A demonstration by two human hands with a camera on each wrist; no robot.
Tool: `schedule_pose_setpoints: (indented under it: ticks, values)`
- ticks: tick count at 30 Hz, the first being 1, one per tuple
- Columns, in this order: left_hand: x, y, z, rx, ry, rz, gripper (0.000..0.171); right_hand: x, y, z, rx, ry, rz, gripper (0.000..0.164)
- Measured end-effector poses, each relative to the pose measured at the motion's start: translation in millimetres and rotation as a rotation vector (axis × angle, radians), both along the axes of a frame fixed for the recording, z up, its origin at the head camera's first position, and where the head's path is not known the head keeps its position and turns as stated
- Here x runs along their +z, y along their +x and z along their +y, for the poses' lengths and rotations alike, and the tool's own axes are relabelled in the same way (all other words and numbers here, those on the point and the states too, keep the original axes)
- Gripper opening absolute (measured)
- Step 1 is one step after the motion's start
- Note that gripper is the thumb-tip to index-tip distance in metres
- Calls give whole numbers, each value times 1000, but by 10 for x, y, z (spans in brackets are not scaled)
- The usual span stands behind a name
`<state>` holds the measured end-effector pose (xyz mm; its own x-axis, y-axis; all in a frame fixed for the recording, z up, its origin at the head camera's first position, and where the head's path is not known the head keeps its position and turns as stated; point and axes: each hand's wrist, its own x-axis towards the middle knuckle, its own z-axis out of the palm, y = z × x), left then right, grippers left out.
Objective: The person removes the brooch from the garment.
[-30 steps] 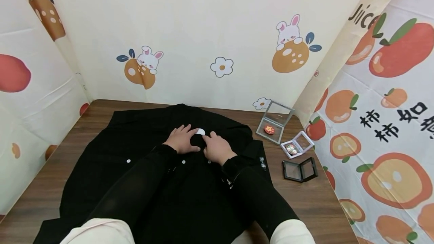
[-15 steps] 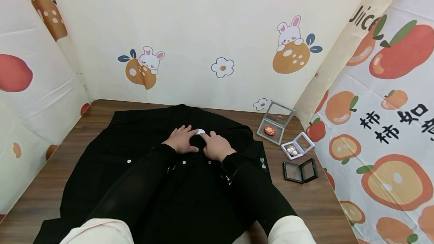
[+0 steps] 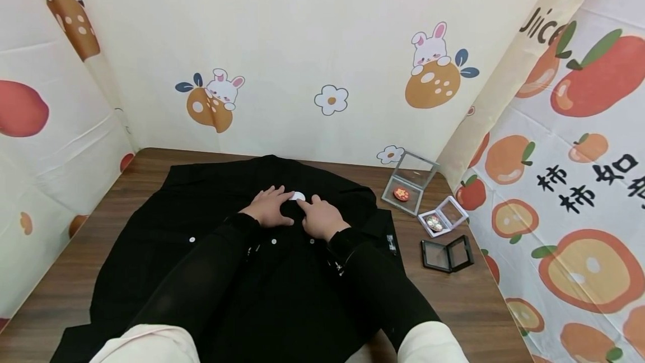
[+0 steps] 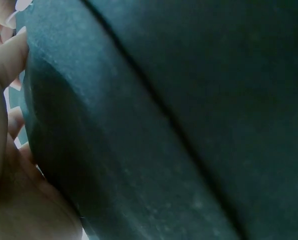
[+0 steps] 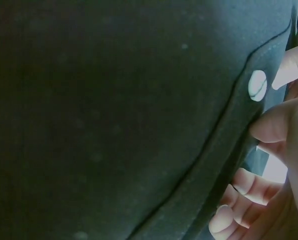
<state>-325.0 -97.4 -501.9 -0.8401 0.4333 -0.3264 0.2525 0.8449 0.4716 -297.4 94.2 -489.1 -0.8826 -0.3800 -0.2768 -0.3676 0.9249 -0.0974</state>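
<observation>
A black shirt (image 3: 302, 296) with small white buttons (image 3: 274, 241) lies spread out, its collar end toward the back. At its upper middle shows a white disc (image 3: 298, 196), partly covered by fingertips. My left hand (image 3: 268, 206) rests on the cloth with the fingers extended, a fingertip at the disc's left side and the thumb held apart. From the other side my right hand (image 3: 322, 219) meets the disc's lower right edge with one digit. In the right wrist view its fingers (image 5: 244, 195) bend by the button placket; I cannot tell what they grip.
Along the wooden table's (image 3: 489, 312) right side stand a clear grey case (image 3: 403, 209) with a red badge (image 3: 401, 194), a white case (image 3: 452, 212) with a jewelled badge (image 3: 434, 222), and a black case (image 3: 435, 255), all with raised lids. Printed curtains (image 3: 282, 32) surround the table.
</observation>
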Motion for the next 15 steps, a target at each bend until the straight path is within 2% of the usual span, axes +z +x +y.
schedule_pose_setpoints:
  ticks: [4,9,15]
  values:
    - [-17,-3,-6,4,20,-2,86,-17,12,7,3,19,2,55]
    - [74,61,11,7,18,7,84,-29,24,3,2,10,7,55]
    - [98,74,14,1,4,17,83,-46,4,-20,3,21,6,56]
